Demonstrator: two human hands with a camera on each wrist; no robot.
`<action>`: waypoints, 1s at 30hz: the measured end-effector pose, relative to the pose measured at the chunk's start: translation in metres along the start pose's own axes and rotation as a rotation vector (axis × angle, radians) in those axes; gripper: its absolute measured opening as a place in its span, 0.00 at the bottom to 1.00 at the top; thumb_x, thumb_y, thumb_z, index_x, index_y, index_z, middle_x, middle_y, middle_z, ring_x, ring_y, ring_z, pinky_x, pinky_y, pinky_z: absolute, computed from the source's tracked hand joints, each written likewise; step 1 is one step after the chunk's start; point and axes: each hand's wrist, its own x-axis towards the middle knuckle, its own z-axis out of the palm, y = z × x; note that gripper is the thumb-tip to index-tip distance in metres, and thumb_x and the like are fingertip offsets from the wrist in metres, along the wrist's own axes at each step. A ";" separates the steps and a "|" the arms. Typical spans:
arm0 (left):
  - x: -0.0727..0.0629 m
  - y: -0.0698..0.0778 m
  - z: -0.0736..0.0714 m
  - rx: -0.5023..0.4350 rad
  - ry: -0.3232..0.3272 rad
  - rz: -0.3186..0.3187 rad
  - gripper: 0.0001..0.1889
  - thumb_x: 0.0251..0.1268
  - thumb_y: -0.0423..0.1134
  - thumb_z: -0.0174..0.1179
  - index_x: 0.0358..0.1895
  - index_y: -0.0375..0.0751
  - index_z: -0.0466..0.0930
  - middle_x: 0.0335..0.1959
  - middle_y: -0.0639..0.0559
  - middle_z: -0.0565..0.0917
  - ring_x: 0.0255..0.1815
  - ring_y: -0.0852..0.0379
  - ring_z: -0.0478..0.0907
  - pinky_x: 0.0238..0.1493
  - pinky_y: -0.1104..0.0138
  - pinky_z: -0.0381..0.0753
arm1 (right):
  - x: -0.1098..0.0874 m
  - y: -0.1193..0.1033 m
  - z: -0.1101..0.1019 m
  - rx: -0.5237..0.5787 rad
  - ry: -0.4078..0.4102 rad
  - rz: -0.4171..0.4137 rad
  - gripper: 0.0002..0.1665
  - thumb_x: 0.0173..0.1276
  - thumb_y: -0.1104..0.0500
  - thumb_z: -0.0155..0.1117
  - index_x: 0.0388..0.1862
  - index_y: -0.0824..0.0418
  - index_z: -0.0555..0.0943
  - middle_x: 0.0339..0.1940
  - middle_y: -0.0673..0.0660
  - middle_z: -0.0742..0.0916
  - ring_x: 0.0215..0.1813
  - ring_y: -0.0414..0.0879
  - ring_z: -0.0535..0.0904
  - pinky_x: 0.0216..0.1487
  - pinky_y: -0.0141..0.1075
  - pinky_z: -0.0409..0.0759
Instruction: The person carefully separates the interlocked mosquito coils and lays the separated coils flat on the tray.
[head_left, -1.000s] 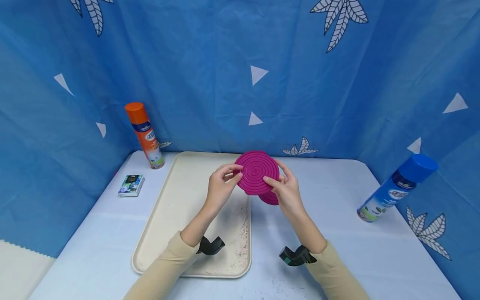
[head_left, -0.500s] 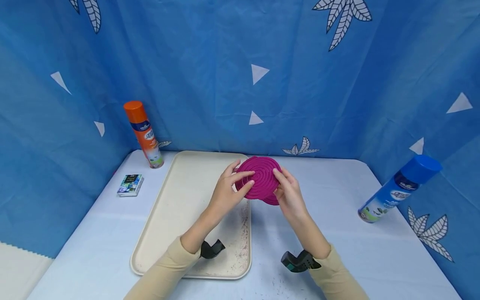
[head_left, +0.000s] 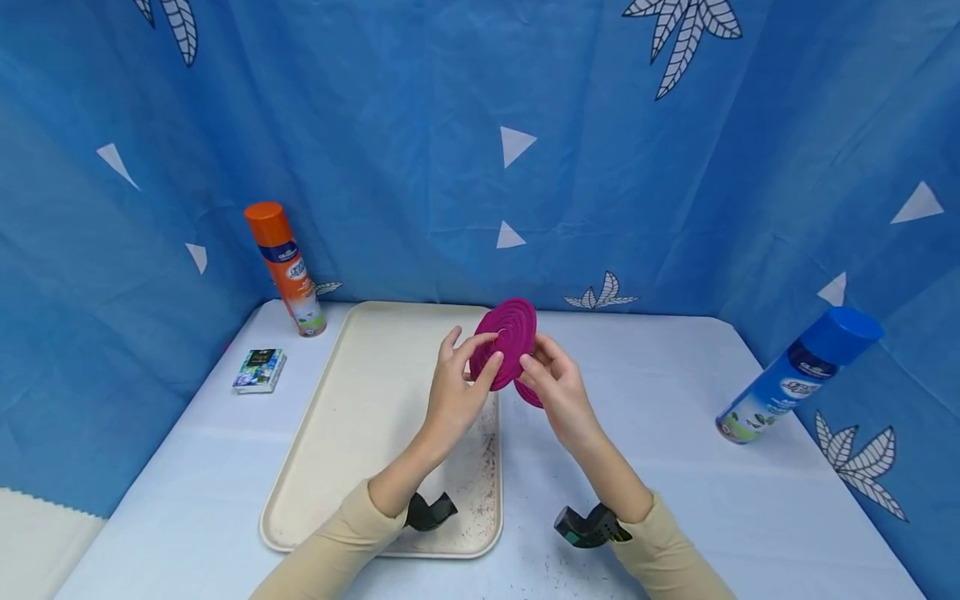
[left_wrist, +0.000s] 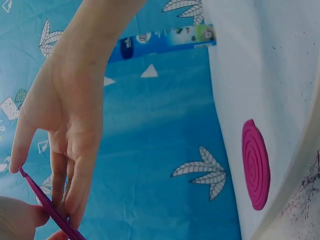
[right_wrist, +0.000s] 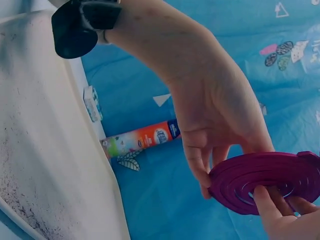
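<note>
A magenta mosquito coil (head_left: 517,327) is held up in the air between both hands, tilted and partly edge-on. My left hand (head_left: 457,389) pinches it from the left, with index finger and thumb near the spiral's middle. On its right side my right hand (head_left: 564,398) grips it, thumb at the edge; some fingers are hidden behind. In the right wrist view, fingertips press at the centre of the coil (right_wrist: 232,177), where small gaps show between the rings. A second magenta coil (left_wrist: 256,167) lies on the table below, mostly hidden behind the hands in the head view.
A cream tray (head_left: 367,433) with dark specks lies to the left. Behind it stands an orange spray can (head_left: 288,271), with a small box (head_left: 259,372) nearby. A blue spray can (head_left: 798,375) stands at the right. Blue curtain (head_left: 420,150) encloses the table.
The held coil has turned from nearly face-on to partly edge-on. My left fingers have moved from its left rim toward its middle, and my right hand has shifted slightly left.
</note>
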 end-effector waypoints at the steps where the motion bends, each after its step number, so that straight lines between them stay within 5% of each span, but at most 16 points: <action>1: 0.000 0.000 0.000 -0.013 0.006 0.001 0.19 0.67 0.49 0.57 0.59 0.50 0.77 0.73 0.41 0.58 0.64 0.43 0.71 0.50 0.57 0.83 | 0.000 0.000 0.000 -0.004 -0.011 -0.002 0.29 0.72 0.62 0.49 0.71 0.65 0.59 0.63 0.62 0.73 0.57 0.38 0.76 0.57 0.29 0.78; 9: 0.003 -0.001 0.000 -0.101 -0.022 -0.014 0.20 0.66 0.46 0.59 0.58 0.42 0.76 0.71 0.40 0.63 0.70 0.41 0.65 0.57 0.50 0.77 | 0.000 -0.001 0.000 -0.008 -0.021 0.021 0.33 0.69 0.61 0.51 0.72 0.60 0.58 0.68 0.65 0.72 0.56 0.36 0.78 0.59 0.32 0.77; 16: 0.003 -0.003 0.003 -0.019 0.054 0.034 0.20 0.58 0.48 0.66 0.52 0.44 0.79 0.65 0.47 0.72 0.68 0.48 0.67 0.63 0.51 0.75 | 0.001 -0.005 -0.004 0.146 -0.017 0.051 0.27 0.73 0.59 0.45 0.70 0.58 0.57 0.59 0.54 0.77 0.52 0.38 0.81 0.54 0.31 0.80; 23: 0.005 -0.004 0.001 0.002 0.110 0.055 0.31 0.49 0.50 0.72 0.57 0.45 0.74 0.54 0.51 0.77 0.55 0.55 0.71 0.52 0.58 0.78 | 0.003 -0.006 -0.005 0.283 0.006 0.104 0.18 0.77 0.54 0.39 0.63 0.55 0.63 0.51 0.47 0.80 0.49 0.35 0.80 0.49 0.27 0.81; 30: 0.012 -0.005 -0.008 -0.033 0.085 0.018 0.38 0.43 0.46 0.76 0.62 0.45 0.72 0.48 0.48 0.76 0.45 0.56 0.69 0.40 0.65 0.76 | 0.005 -0.004 -0.008 0.294 0.075 0.180 0.19 0.79 0.54 0.36 0.63 0.58 0.64 0.49 0.47 0.80 0.48 0.35 0.80 0.50 0.27 0.81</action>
